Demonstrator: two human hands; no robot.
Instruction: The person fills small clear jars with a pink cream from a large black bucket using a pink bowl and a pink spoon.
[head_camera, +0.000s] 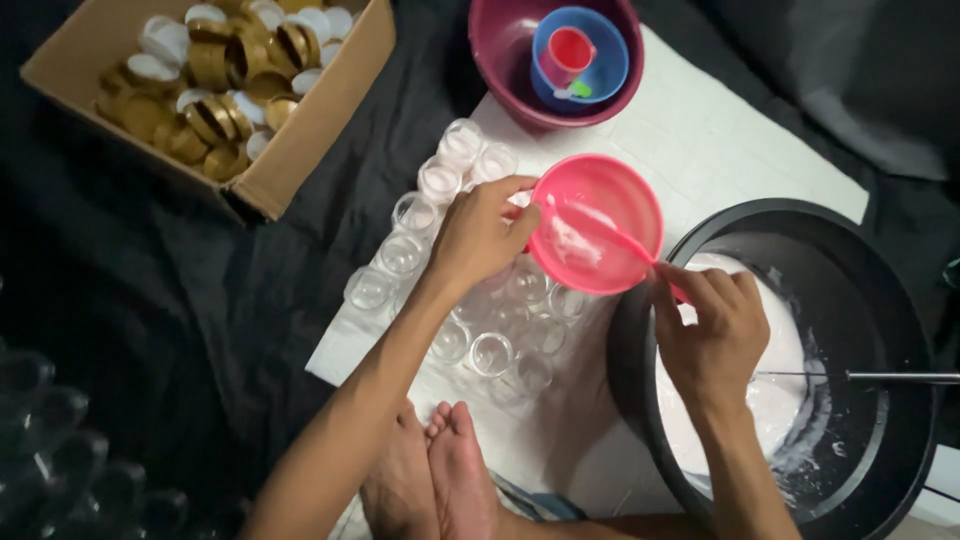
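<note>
Over the white cloth (700, 150), down on the floor: left hand (480, 235) closed on the rim of the pink bowl (597, 222), thumb on the near edge, fingers curled behind, tipping it toward the camera so the white cream inside shows. Right hand (712, 330) pinched shut on what looks like a pink handle at the bowl's lower edge, a thin pink spatula (610, 228) running across the inside of the bowl; grip partly hidden, so hard to tell just how the handle sits in the fingers. Held tilted, probably to gather the cream to one side.

Just under the bowl and left hand: clear jars (490, 352), open-mouthed, packed close in rows on the cloth, within easy reach. Right beside, under the right hand: black basin (880, 300) with white cream smeared over its floor and wall, a thin metal rod (900, 377) lying across it. Top centre: maroon bowl (500, 60) nesting a blue bowl (610, 70) and a small red cup (570, 50). Top left, well apart on black sheet (150, 300): cardboard box (320, 120) heaped with gold lids (215, 65). Bare feet (440, 470) tucked in by the jars.
</note>
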